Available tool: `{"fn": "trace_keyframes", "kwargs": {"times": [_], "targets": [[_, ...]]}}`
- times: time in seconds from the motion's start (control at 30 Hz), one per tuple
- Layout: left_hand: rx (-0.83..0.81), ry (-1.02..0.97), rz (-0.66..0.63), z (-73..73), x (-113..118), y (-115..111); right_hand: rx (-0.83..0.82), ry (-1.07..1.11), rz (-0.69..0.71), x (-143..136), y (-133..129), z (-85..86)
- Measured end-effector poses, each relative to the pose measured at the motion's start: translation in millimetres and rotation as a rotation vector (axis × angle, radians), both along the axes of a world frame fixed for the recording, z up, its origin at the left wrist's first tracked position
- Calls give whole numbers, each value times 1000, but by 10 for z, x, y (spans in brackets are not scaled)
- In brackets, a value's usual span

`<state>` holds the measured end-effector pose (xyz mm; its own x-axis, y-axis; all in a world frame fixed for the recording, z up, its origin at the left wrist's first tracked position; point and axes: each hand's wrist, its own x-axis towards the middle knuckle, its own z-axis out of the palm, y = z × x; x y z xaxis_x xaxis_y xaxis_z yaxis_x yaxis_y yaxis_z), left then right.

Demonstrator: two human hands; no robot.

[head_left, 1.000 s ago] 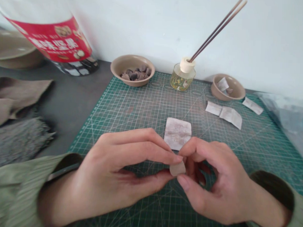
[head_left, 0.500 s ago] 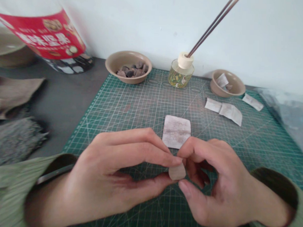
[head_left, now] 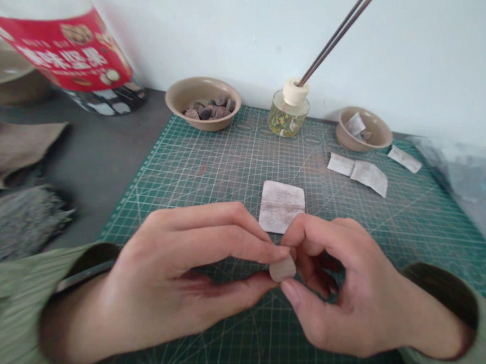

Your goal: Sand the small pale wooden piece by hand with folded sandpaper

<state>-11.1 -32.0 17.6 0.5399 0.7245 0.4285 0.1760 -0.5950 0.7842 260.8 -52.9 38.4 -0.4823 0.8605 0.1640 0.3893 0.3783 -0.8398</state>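
Note:
A small tan-grey stone-like piece (head_left: 283, 268) with a flat rounded face is held between both hands above the cutting mat. My left hand (head_left: 195, 276) pinches it between thumb and fingertips from the left. My right hand (head_left: 343, 286) has curled fingers behind its right side and the thumb tip at its lower edge. Just beyond the fingertips, a pale square sheet (head_left: 282, 204), stained brown and creased across the middle, lies on the mat. It looks like worn sandpaper, and my right fingers cover one corner.
On the green cutting mat (head_left: 227, 165) lie pale folded strips (head_left: 368, 177). At the back are a bowl of stones (head_left: 178, 97), a reed diffuser (head_left: 289, 114) and a smaller bowl (head_left: 356, 138). A large red-labelled jar (head_left: 72, 54) and grey cloth (head_left: 22, 217) occupy the left; clear plastic (head_left: 462, 168) lies right.
My right thumb has come up closer against the lower edge of the piece. The whole view has shifted slightly; the left-hand pinch is unchanged.

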Motion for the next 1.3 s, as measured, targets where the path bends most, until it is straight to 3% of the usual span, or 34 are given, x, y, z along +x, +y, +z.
{"fn": "trace_keyframes", "kwargs": {"times": [0.37, 1.3], "targets": [[48, -29, -47, 17, -28, 30, -72, 69, 97, 92, 44, -41], [27, -47, -32, -4, 5, 31, -105, 94, 93, 50, 28, -4]]}}
